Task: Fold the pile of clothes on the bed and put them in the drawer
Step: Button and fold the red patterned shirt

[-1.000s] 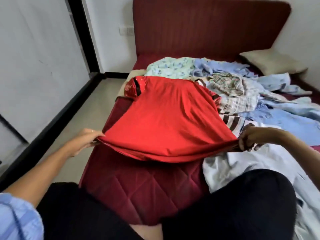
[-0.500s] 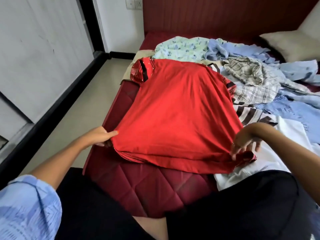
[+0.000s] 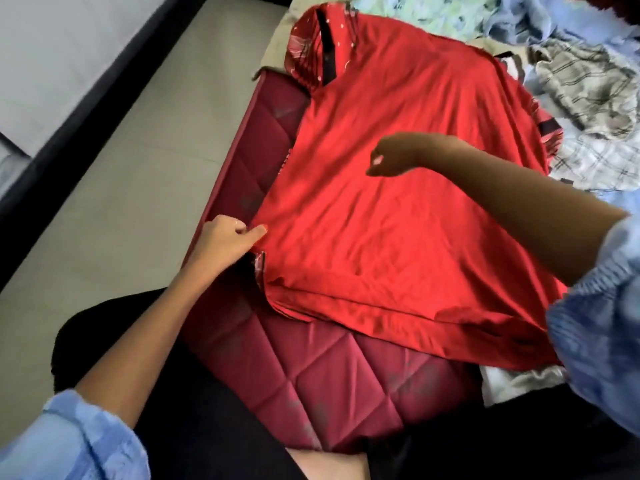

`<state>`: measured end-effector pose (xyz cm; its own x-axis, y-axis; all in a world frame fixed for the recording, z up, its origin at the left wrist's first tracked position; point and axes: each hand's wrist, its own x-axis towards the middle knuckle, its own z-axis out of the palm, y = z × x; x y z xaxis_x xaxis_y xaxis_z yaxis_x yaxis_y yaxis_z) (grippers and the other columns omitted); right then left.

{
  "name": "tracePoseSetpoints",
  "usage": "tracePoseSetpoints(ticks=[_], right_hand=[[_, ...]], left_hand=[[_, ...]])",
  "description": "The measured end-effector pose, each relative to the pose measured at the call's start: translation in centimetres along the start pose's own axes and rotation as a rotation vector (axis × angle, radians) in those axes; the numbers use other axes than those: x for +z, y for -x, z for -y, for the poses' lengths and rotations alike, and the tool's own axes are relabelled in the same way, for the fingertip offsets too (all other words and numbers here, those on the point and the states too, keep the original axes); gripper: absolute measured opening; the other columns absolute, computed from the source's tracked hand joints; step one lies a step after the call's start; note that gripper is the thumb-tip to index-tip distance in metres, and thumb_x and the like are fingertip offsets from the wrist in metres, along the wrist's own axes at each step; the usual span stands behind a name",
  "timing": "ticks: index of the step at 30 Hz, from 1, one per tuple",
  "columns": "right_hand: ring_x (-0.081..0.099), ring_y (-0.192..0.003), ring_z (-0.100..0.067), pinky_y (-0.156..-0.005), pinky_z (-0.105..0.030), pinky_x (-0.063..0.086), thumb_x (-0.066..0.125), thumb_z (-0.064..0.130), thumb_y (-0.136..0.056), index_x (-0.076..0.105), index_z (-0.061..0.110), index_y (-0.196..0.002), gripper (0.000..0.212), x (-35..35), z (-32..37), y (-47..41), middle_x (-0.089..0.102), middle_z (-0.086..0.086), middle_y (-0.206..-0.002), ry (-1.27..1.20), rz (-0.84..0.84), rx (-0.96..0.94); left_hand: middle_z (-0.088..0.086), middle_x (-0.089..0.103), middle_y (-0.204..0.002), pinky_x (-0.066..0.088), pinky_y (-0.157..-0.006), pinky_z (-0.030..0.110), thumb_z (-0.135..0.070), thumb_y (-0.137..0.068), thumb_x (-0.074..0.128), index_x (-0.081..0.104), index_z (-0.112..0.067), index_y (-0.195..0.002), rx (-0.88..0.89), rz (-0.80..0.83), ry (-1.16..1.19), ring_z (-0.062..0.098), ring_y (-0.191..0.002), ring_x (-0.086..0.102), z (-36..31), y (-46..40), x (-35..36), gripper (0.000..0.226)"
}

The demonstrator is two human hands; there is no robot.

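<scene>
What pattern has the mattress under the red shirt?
Maroon diamond quilting on the mattress, in the head view.

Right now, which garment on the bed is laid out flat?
The red shirt, spread smooth between both hands; the checked shirt and blue clothes lie crumpled.

T-shirt (image 3: 398, 209) spread flat on mattress (image 3: 311, 382), hem nearest, collar farthest; left hand (image 3: 225, 242) at its left edge; right hand (image 3: 391, 155) above its middle; pile of clothes (image 3: 585, 88) behind and right; floor (image 3: 121, 174) left of mattress
</scene>
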<state>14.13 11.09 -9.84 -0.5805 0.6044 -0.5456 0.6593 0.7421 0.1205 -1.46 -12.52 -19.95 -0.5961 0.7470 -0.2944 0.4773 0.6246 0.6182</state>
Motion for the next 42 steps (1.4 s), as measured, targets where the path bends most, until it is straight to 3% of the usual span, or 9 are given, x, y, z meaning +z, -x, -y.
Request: tracePoseSetpoints(ticks=[5,8,13,18,23,27,34,37,42], right_hand=[[0.052,-0.12,-0.038,-0.095,-0.046,0.044,0.05,0.026,-0.091,0.062,0.01,-0.119,0.034,-3.5,4.3,-9.5,0.056,-0.019,-0.128,0.054,-0.267,-0.034],[0.045,-0.126,-0.038,-0.097,-0.051,0.042,0.049,0.023,-0.093,0.057,0.007,-0.125,0.037,-5.0,6.2,-13.8,0.049,-0.017,-0.133,0.11,-0.363,-0.052],[0.045,-0.124,-0.041,-0.09,-0.053,0.044,0.051,0.016,-0.091,0.053,0.001,-0.128,0.039,-5.9,8.0,-20.7,0.042,-0.02,-0.136,0.204,-0.509,-0.063],[0.043,-0.126,-0.041,-0.099,-0.049,0.035,0.054,0.005,-0.083,0.049,0.002,-0.129,0.046,-6.5,8.6,-25.3,0.046,-0.023,-0.134,0.229,-0.656,-0.006],[0.042,-0.126,-0.041,-0.098,-0.051,0.034,0.059,0.008,-0.079,0.042,0.011,-0.135,0.058,-6.5,7.9,-28.2,0.047,-0.021,-0.133,0.257,-0.634,0.168],[0.046,-0.124,-0.042,-0.096,-0.048,0.039,0.053,0.0,-0.088,0.051,0.003,-0.131,0.043,-7.6,7.3,-29.2,0.05,-0.024,-0.132,0.229,-0.638,0.23],[0.052,-0.119,-0.039,-0.093,-0.047,0.044,0.042,0.007,-0.089,0.054,0.007,-0.124,0.037,-10.2,4.5,-26.4,0.051,-0.017,-0.13,-0.367,-0.758,0.284],[0.063,-0.088,-0.026,-0.067,-0.037,0.053,0.041,0.012,-0.082,0.06,0.011,-0.097,0.024,-12.2,1.2,-24.4,0.059,-0.011,-0.105,-0.776,-0.9,0.317],[0.04,-0.066,0.002,-0.057,-0.014,0.035,0.048,0.008,-0.085,0.05,0.019,-0.064,0.023,-14.4,-7.0,-20.3,0.049,0.009,-0.069,-1.17,-1.129,0.303]], left_hand=[[-0.004,0.054,-0.068,0.038,-0.058,0.024,-0.03,-0.076,0.078,0.058,-0.008,-0.082,-0.054,-0.017,0.233,0.011,-0.062,0.05,1.0,-2.3,0.9,0.03],[-0.004,0.052,-0.071,0.052,-0.07,0.035,-0.031,-0.07,0.083,0.057,-0.011,-0.087,-0.087,0.06,0.262,0.019,-0.066,0.055,0.9,-3.3,0.3,0.037],[-0.002,0.06,-0.083,0.049,-0.073,0.036,-0.044,-0.071,0.078,0.049,-0.021,-0.081,-0.029,0.098,0.005,0.026,-0.082,0.061,-0.1,-3.1,-0.2,0.038],[-0.006,0.058,-0.106,0.05,-0.077,0.041,-0.059,-0.081,0.062,0.047,-0.024,-0.098,-0.016,0.051,-0.177,0.026,-0.099,0.061,-0.6,-2.7,-0.4,0.041],[-0.007,0.056,-0.112,0.046,-0.073,0.036,-0.067,-0.079,0.057,0.043,-0.024,-0.116,-0.04,0.104,-0.237,0.023,-0.104,0.06,-0.9,-2.5,-0.6,0.058],[-0.01,0.05,-0.117,0.034,-0.07,0.032,-0.058,-0.09,0.048,0.046,-0.03,-0.119,0.016,0.209,-0.275,0.019,-0.11,0.055,-1.0,-2.3,-0.4,0.041],[-0.001,0.057,-0.107,0.044,-0.084,0.038,-0.05,-0.098,0.033,0.03,-0.029,-0.133,0.154,0.279,-0.072,0.025,-0.108,0.056,-2.2,-1.3,-0.9,0.04],[-0.002,0.052,-0.095,0.04,-0.079,0.035,-0.05,-0.098,0.033,0.02,-0.033,-0.133,0.221,0.301,-0.114,0.025,-0.105,0.057,-3.8,0.4,-1.4,0.041],[-0.005,0.057,-0.118,0.037,-0.088,0.035,-0.044,-0.097,0.04,0.018,-0.045,-0.126,0.343,0.436,-0.1,0.024,-0.113,0.054,-9.5,3.6,-2.4,0.037]])
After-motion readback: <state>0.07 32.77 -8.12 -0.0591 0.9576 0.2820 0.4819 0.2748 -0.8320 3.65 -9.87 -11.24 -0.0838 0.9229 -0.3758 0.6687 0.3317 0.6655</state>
